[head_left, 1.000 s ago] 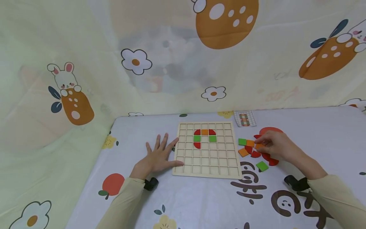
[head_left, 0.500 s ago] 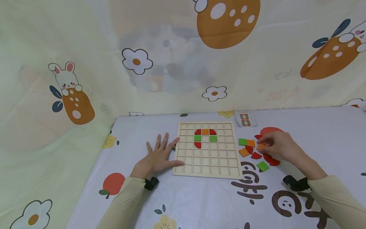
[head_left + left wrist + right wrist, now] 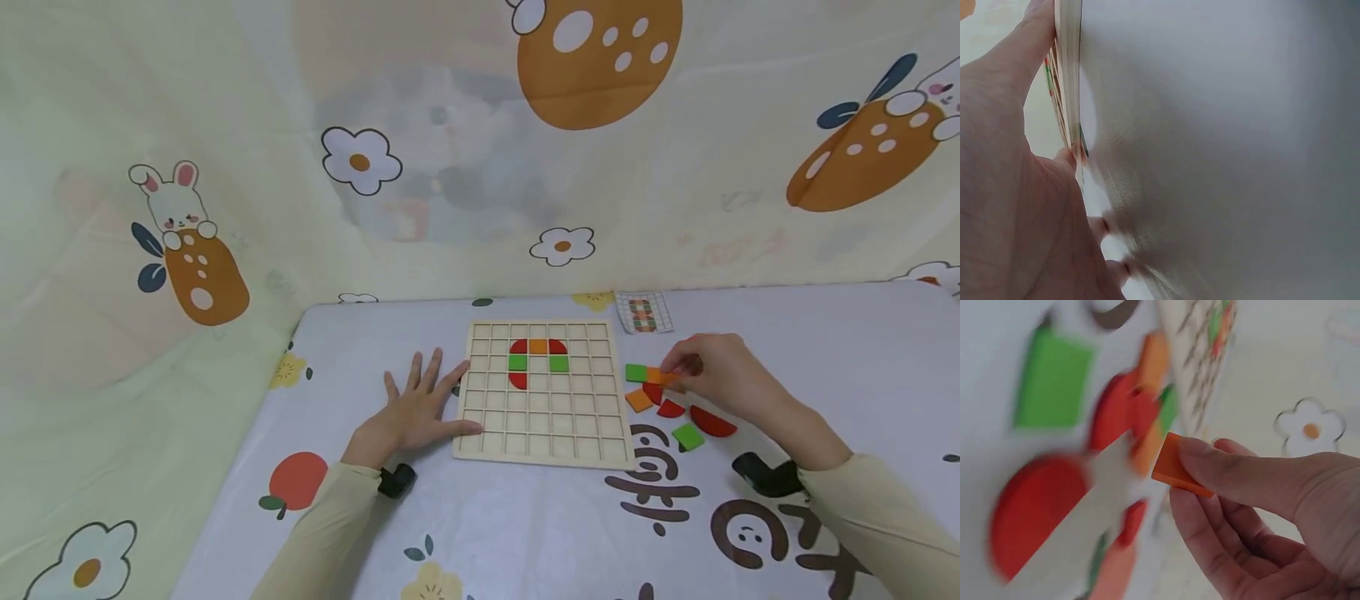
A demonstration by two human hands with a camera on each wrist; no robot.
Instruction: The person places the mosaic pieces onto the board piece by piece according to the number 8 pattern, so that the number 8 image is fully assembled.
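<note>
A pale wooden grid board lies flat on the table, with several red, orange and green pieces set in its upper cells. My left hand rests spread at the board's left edge, thumb and a fingertip touching it. To the right of the board, my right hand pinches an orange square tile between thumb and fingers. Below it lie loose tiles: a green square, an orange square, and red rounded pieces. Another green square sits nearest the board.
Behind the board's right corner lies a small printed pattern card. A patterned cloth covers the table and rises as a wall behind it. Each wrist wears a black camera.
My right hand has lifted off the pile with the orange tile and shifted slightly left. A red piece formerly under it now shows more fully. The left hand stays put.
</note>
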